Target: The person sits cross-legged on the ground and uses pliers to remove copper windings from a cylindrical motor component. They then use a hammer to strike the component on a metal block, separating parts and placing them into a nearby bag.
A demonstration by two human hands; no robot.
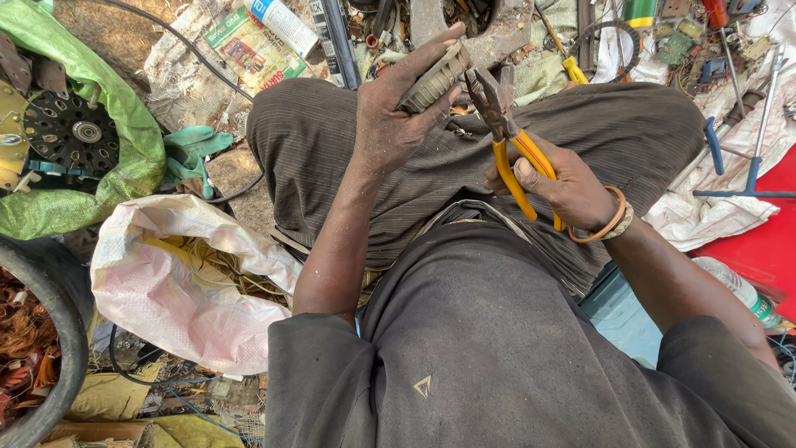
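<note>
My left hand (396, 108) grips a ribbed, tan-grey coil piece (435, 79) above my raised knee. In my right hand (568, 187) I hold yellow-handled pliers (507, 137). Their dark jaws are slightly parted and point up, right beside the coil piece. A tan bangle circles my right wrist. Both hands work over my lap, which is covered by dark striped trousers (597, 124).
A pink-white sack (178, 282) with pale wire strands lies at my left. Further left are a green bag (99, 108) holding a black metal disc, and a tyre (58, 332) around copper wire. Tools, a blue-handled bar (750, 178) and a bottle (742, 294) lie at right.
</note>
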